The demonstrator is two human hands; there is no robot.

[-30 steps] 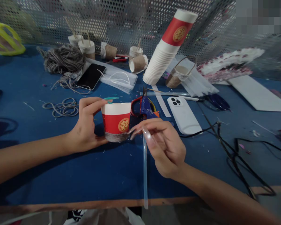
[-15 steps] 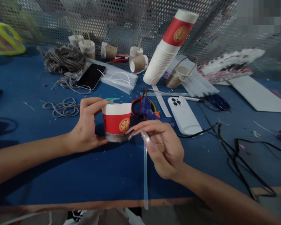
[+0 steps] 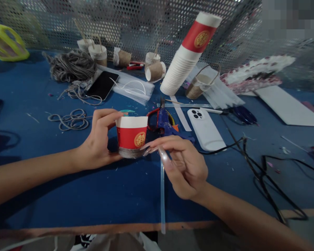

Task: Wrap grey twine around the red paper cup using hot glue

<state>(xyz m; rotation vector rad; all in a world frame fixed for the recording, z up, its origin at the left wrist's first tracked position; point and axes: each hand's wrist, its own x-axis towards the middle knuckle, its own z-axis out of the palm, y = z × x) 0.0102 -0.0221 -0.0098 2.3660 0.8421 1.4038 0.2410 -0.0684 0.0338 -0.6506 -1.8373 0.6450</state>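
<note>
My left hand [image 3: 101,139] grips a red and white paper cup [image 3: 125,137] with a gold emblem, thumb at its base and fingers at its rim. Grey cord [image 3: 131,152] is wound around the bottom of the cup. The fingers of my right hand [image 3: 179,162] are stretched out, long nails touching the cup's lower right side by the cord. The right thumb lies apart from the cup, and I see nothing held in that hand. Just behind the cup lies a blue glue gun [image 3: 163,120], beside red-handled scissors [image 3: 152,120]. A loose loop of cord [image 3: 69,119] lies to the left.
A clear glue stick [image 3: 162,195] reaches over the table's front edge. Behind stand a leaning stack of paper cups [image 3: 179,69], cord-wrapped cups [image 3: 154,71], a cord bundle [image 3: 70,66] and a black phone [image 3: 103,85]. Right are a white phone [image 3: 206,129] and black cables [image 3: 251,164].
The cup and my left hand have shifted very slightly to the right. My right hand has moved a touch right too, with its nails still at the cup's lower side.
</note>
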